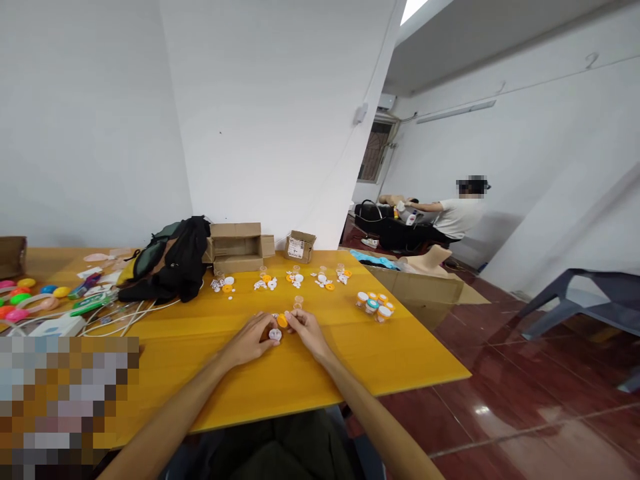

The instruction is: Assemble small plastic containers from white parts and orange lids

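Note:
Both my hands work close together over the yellow table (240, 387). Between the thumb and fingers of my left hand (250, 341) is a small white round cap (275, 335). My right hand (309, 333) pinches an orange cap (283, 321) by its edge, just beyond the white one. A few small white pieces with dark marks lie partly hidden by my left fingertips. Just past my right fingers stands a small clear container (299, 302). Farther back, small piles of white pieces (260, 285), orange caps (329, 287) and clear containers lie in a row.
Capped small jars (372, 306) are grouped on the right. A black bag (183, 263), cardboard boxes (236, 247), white cables (133, 317) and colourful balls (20, 300) lie on the back and left. Beyond the right edge are a large carton (420, 290), a grey chair (575, 300) and a seated person (457, 217).

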### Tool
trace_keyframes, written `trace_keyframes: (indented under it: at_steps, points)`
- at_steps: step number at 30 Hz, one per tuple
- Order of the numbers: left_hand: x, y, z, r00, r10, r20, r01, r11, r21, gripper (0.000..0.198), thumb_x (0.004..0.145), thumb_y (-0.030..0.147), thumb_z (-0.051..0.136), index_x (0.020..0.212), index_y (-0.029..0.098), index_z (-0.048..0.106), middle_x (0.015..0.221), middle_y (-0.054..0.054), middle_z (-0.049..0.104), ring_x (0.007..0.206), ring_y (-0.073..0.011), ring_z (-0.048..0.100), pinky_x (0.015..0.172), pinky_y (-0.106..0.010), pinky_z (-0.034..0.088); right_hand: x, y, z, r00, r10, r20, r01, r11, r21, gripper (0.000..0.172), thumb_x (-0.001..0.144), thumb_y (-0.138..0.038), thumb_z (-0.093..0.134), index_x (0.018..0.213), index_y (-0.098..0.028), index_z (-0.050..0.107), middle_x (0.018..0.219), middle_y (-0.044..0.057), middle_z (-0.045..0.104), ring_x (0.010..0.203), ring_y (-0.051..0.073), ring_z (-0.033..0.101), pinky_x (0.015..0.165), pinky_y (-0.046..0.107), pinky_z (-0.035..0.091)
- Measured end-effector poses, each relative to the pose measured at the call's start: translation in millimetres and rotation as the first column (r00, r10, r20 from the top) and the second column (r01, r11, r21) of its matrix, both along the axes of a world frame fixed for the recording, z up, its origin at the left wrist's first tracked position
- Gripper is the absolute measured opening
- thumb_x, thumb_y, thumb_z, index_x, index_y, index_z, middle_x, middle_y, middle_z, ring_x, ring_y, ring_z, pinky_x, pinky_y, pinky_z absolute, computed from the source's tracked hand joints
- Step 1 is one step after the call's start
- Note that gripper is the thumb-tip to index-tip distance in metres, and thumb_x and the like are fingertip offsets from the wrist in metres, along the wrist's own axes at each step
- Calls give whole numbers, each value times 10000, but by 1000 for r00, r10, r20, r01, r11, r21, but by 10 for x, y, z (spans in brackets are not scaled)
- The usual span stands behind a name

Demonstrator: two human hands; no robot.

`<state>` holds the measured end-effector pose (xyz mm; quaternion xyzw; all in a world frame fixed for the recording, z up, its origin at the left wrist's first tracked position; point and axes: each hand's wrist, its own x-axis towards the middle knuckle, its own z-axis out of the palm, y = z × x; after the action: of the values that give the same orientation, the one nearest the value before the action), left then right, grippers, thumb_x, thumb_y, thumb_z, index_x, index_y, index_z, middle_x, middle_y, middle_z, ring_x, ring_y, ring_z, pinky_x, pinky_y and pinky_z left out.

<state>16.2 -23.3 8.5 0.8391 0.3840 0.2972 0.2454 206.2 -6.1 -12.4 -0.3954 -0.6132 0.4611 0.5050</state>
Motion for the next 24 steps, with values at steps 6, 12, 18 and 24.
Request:
trace_keyframes:
  at_steps: [6, 12, 18, 24]
  points:
    - [-3, 18, -58, 998, 29, 55, -27, 999, -42, 189, 804, 290, 642, 949, 224, 540, 977, -35, 615, 950, -220, 569, 898, -378, 466, -13, -14, -4, 1000, -2, 22, 2, 1000, 14, 516, 733, -716, 613, 657, -207, 571, 622, -16, 566, 595, 144, 522, 610, 282, 451]
    - [7, 40, -69, 995, 20, 94, -12, 997, -80, 220, 792, 261, 649, 928, 226, 479, 957, -17, 603, 911, -189, 575, 867, -345, 467, -14, -13, 4, 1000, 3, 7, -3, 1000, 0, 504, 716, -699, 641, 649, -205, 570, 619, -19, 558, 601, 145, 528, 614, 285, 459]
    - [13, 31, -67, 989, 11, 148, 7, 993, -121, 267, 792, 230, 632, 985, 232, 447, 979, -18, 601, 910, -180, 573, 858, -334, 470, 0, -2, -14, 1000, 26, -2, -26, 999, -23, 470, 705, -667, 675, 688, -202, 611, 661, -7, 595, 639, 159, 565, 638, 296, 483]
    - [17, 54, -87, 970, -3, 242, 48, 983, -179, 289, 786, 206, 624, 1007, 229, 438, 955, -15, 596, 901, -176, 561, 867, -331, 458, 18, 11, -35, 998, 55, -2, -55, 998, -37, 441, 708, -635, 690, 749, -197, 670, 735, 8, 652, 709, 173, 606, 704, 306, 512]
